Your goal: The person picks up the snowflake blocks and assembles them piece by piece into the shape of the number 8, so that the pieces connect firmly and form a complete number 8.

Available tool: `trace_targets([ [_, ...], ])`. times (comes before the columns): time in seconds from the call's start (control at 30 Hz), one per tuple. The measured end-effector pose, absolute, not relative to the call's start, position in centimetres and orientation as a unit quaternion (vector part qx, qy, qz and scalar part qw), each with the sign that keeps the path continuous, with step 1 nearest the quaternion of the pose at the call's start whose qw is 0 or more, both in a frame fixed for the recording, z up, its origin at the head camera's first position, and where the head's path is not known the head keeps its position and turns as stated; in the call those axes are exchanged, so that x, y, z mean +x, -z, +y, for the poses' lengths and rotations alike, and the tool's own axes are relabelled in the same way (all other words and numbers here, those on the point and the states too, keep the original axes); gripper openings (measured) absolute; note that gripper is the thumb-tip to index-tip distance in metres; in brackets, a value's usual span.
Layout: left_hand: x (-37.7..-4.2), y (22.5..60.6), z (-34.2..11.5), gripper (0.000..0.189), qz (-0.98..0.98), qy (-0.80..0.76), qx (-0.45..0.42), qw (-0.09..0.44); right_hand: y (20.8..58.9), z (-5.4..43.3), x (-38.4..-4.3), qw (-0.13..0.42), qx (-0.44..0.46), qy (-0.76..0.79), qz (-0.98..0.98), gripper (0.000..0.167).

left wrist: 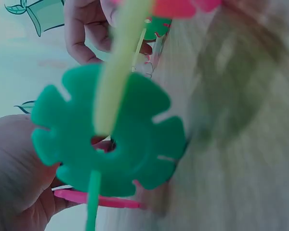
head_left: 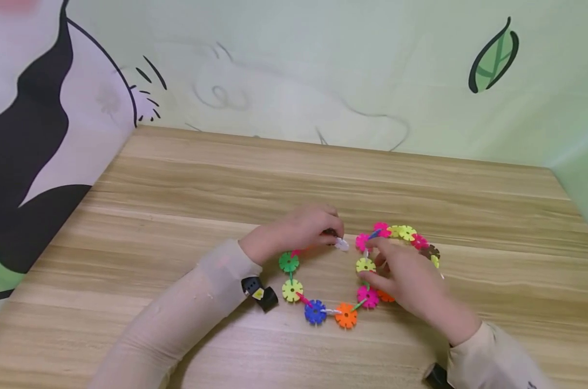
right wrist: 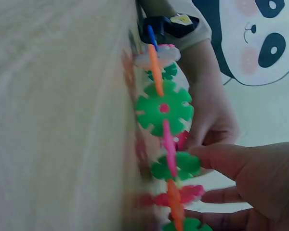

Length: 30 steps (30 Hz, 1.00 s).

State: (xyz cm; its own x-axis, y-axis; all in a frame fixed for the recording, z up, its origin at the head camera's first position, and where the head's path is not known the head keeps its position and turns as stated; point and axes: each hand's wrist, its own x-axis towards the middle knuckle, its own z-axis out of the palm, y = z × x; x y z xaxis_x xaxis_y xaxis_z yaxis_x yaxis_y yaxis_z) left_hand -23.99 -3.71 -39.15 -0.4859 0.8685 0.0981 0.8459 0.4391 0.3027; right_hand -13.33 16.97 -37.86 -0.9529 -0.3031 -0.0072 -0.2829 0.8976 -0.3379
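A chain of flower-shaped, notched plastic discs, among them a blue disc (head_left: 315,312) and an orange disc (head_left: 346,316), curves over the wooden tabletop. My left hand (head_left: 310,229) pinches a white disc (head_left: 342,245) at its fingertips, on the chain's far left side. A green disc (left wrist: 108,127) fills the middle of the left wrist view. My right hand (head_left: 415,278) holds the chain by its right part, thumb and fingers on either side of a yellow disc (head_left: 365,266). In the right wrist view the thumb tip meets a green disc (right wrist: 176,166).
More linked discs arc behind the right hand, including a brown disc (head_left: 430,252). A black wrist strap (head_left: 259,293) is on the left sleeve and another black piece (head_left: 437,376) by the right cuff. A painted wall (head_left: 294,70) borders the tabletop (head_left: 216,178).
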Motion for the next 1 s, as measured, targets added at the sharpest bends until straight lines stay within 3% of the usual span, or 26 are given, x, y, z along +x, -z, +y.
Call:
trace_targets([
  [0.47,-22.9,39.5,-3.4,0.010,0.829,-0.171,0.532,-0.003,38.8,16.0,-13.5,-0.011,-0.134,0.166,0.977,0.043],
  [0.8,-22.1,39.8,-3.3,0.009,0.821,-0.134,0.552,-0.052,39.1,15.9,-13.2,-0.043,-0.141,0.147,0.978,0.027],
  [1.0,-21.7,39.9,-3.6,0.007,0.814,-0.152,0.556,-0.070,38.8,16.2,-13.2,-0.037,-0.159,0.141,0.976,0.025],
])
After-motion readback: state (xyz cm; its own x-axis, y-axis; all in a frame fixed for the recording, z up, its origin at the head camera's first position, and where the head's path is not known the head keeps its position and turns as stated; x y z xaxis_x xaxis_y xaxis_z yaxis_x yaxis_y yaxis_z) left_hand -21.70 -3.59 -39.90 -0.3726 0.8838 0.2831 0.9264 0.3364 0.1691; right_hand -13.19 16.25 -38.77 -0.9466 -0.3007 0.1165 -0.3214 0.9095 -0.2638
